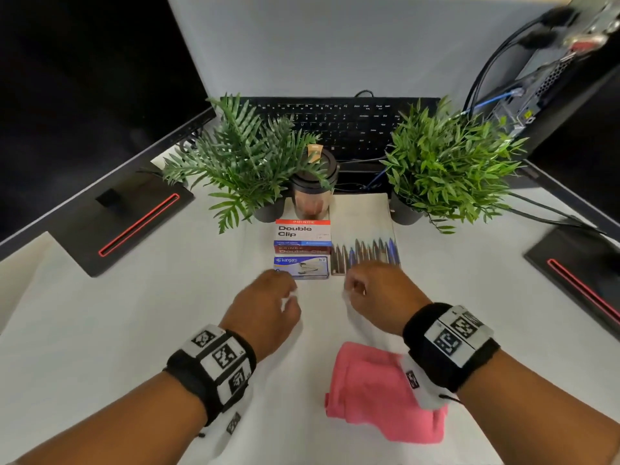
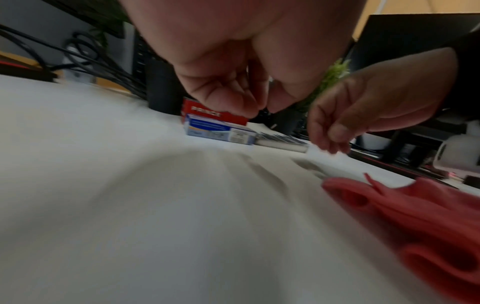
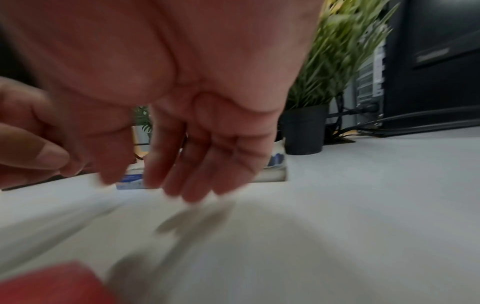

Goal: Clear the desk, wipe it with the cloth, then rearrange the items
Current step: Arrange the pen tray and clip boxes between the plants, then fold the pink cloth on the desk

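A folded pink cloth (image 1: 379,391) (image 2: 415,226) lies on the white desk (image 1: 134,330) near the front, under my right wrist. My left hand (image 1: 285,297) (image 2: 259,107) hovers just in front of the blue stapler box (image 1: 301,266) (image 2: 218,131), fingers loosely curled and holding nothing. To its right my right hand (image 1: 355,290) (image 3: 182,185) hangs above the desk with relaxed fingers, empty, right in front of a row of pens (image 1: 369,253). Both wrist views are blurred. A Double Clip box (image 1: 303,234) sits behind the stapler box.
A lidded coffee cup (image 1: 313,186), a pale notebook (image 1: 360,213) under the pens and two potted plants (image 1: 245,159) (image 1: 449,166) stand mid-desk. Behind are a keyboard (image 1: 335,122), cables and a PC tower (image 1: 553,78). Monitor stands (image 1: 127,223) (image 1: 580,273) flank both sides.
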`<state>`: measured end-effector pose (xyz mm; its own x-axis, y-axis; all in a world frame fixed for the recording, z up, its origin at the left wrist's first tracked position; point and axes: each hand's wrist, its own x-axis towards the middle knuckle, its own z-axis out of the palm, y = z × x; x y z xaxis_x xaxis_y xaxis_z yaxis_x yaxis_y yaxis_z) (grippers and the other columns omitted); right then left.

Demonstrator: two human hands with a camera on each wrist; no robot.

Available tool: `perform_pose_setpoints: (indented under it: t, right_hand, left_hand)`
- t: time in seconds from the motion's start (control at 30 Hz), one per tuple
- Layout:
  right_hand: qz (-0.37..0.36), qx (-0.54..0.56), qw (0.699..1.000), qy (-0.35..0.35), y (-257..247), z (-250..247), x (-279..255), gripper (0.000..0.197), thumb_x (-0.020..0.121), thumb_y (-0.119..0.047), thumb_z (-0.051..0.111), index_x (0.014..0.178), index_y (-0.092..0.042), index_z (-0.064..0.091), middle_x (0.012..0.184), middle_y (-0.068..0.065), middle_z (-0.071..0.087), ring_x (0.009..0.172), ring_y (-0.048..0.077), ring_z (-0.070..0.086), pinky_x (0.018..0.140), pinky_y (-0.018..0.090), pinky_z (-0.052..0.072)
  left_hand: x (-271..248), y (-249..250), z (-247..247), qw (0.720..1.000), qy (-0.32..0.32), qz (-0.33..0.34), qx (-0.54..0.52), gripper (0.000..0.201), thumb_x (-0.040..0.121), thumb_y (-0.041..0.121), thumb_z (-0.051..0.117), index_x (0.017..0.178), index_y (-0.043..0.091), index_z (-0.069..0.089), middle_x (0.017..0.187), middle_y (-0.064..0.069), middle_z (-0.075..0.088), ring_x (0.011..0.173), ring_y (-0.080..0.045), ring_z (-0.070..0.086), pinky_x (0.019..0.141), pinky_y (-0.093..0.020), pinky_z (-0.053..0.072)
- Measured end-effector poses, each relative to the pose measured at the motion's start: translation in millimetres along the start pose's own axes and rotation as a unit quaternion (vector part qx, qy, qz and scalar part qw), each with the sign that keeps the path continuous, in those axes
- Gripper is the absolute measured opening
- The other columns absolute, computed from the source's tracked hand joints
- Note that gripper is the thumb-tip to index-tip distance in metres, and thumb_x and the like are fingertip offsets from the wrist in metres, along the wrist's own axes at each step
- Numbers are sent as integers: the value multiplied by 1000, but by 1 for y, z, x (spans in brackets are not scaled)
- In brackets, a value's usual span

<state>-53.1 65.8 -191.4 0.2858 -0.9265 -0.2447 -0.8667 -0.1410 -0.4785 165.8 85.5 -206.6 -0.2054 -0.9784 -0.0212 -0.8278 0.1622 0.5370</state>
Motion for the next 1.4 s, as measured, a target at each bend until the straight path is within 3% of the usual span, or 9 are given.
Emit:
perform_pose_setpoints:
  t: [0.2,0.37,0.53,0.7,0.83,1.0,1.23,1.3,1.4]
  right_hand:
    - [47,-124,950,-281,10,-1,-71,38,71,-45,67,104,-29,59,95,-10,64,86,12,61,81,33,55]
    - [31,-19,978,-205,-16,8,-103,20,79,-31,63,69,-20,52,68,-6,52,60,10,48,59,25,43]
    - [127,402,906,-29,-35,-1,-119,29,73,-27,76,91,-11,60,81,0,62,71,12,59,65,30,47]
    - [260,113,959,-7,-34,45,-137,40,81,-36,68,114,-23,49,100,-2,66,87,13,63,71,24,47]
    - [204,-11,973,112,-42,73,-147,43,88,-28,58,129,-19,52,122,3,59,112,22,57,94,34,48]
    - [-4,-67,992,105,-60,109,-131,39,86,-30,48,117,-13,64,109,7,66,101,26,60,90,37,52]
    - [51,-120,990,60,-52,158,-139,56,94,-37,37,139,-7,51,146,22,45,136,36,42,111,47,37]
    - [51,-120,989,68,-51,163,-139,57,97,-38,31,143,-8,44,150,21,39,141,35,35,112,46,25]
    - [46,-128,989,62,-50,165,-138,60,102,-41,15,149,-9,34,154,19,32,145,34,27,114,47,22]
  left_hand:
    - [-12,33,17,984,-173,40,31,17,88,30,47,101,25,56,101,4,60,93,-19,60,84,-33,50]
    - [-31,52,0,935,-346,29,-72,52,79,40,64,127,29,48,119,7,55,102,-11,55,91,-25,46]
    - [-45,45,-26,779,-403,-106,-468,44,74,30,71,116,19,61,108,-8,70,95,-22,68,75,-32,58]
    - [-44,14,-16,954,-266,-111,-82,58,73,26,70,128,22,51,122,-7,60,107,-27,62,92,-37,54]
    - [-76,18,-9,993,-97,-50,45,47,77,35,60,122,25,50,125,-1,44,115,-24,47,94,-39,47]
    - [-122,25,17,992,-116,-41,39,50,80,42,56,124,22,39,124,-4,38,105,-24,50,86,-36,50]
    - [-101,28,32,870,-47,-382,-308,46,76,33,53,113,5,51,92,-16,69,73,-31,67,68,-34,55]
    - [-97,27,28,850,-88,-403,-328,46,74,36,44,92,-3,63,67,-19,68,61,-35,66,65,-39,56]
    - [-96,30,20,877,-169,-353,-280,43,76,35,47,91,0,68,92,-21,71,90,-36,67,80,-39,54]
